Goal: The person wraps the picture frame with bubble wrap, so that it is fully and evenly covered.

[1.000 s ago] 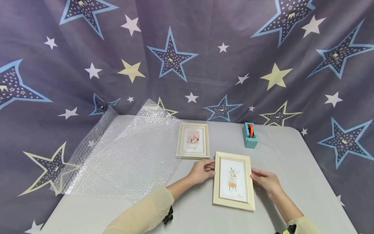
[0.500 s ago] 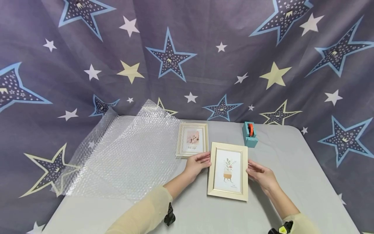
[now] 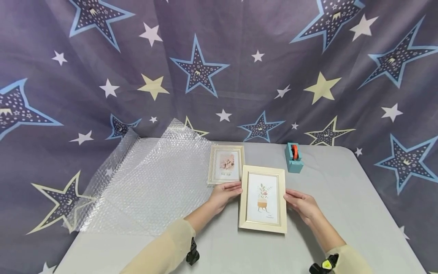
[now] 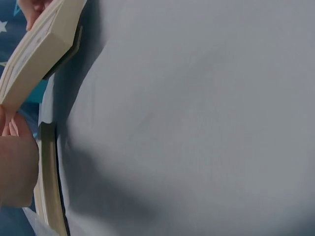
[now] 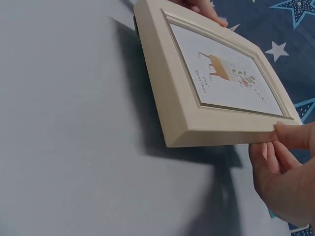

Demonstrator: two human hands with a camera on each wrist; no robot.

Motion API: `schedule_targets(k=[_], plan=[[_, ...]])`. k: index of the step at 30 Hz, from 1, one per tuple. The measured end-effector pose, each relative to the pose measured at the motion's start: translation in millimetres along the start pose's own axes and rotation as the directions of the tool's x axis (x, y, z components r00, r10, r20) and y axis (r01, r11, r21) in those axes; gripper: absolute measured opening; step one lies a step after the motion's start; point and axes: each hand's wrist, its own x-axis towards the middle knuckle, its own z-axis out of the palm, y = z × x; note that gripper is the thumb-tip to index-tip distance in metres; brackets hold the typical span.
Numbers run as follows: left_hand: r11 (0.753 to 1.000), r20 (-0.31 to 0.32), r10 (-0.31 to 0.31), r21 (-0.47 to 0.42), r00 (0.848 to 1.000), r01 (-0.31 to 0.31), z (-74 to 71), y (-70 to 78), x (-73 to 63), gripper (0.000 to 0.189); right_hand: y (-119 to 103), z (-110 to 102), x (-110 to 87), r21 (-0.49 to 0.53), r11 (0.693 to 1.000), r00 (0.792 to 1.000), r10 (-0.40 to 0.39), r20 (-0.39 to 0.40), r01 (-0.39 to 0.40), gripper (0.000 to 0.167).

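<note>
A cream picture frame (image 3: 262, 224) with a potted-plant print is held face up between both hands, above the grey table. My left hand (image 3: 222, 196) grips its left edge, with fingers at the side. On the opposite edge my right hand (image 3: 304, 205) pinches the frame, thumb on top and fingers beneath, as the right wrist view shows for the hand (image 5: 283, 172). The frame (image 5: 172, 98) casts a shadow on the cloth below. Just behind the left hand lies a second picture frame (image 3: 226, 163) with a pink flower print, its left edge under bubble wrap.
A clear sheet of bubble wrap (image 3: 147, 190) spreads over the table's left side, its far edges curling up against the star-patterned curtain (image 3: 239, 76). A teal tape dispenser (image 3: 294, 160) with an orange roll stands at the back right of the table (image 3: 342, 198).
Both hands have moved the cream picture frame left and away from me, up close to the second frame. The bubble wrap and tape dispenser stay put.
</note>
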Motion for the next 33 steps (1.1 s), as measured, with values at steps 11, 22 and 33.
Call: schedule_targets(k=[11,22,33], plan=[[1.000,-0.152,-0.019,-0.026,0.988,0.015,-24.4,21.4,-17.0,0.039,-22,34,10.0,0.066,0.998,0.998,-0.027,0.049,0.024,0.062],[0.999,-0.261,0.024,0.048,0.965,-0.011,-68.5,49.8,-33.6,0.037,-42,89,21.5,0.020,0.999,0.997,-0.034,0.063,0.033,0.053],[1.000,-0.349,-0.003,-0.017,0.937,-0.002,-120.7,75.2,-42.8,0.042,-61,143,33.7,0.102,0.988,0.968,-0.133,0.215,0.113,0.049]])
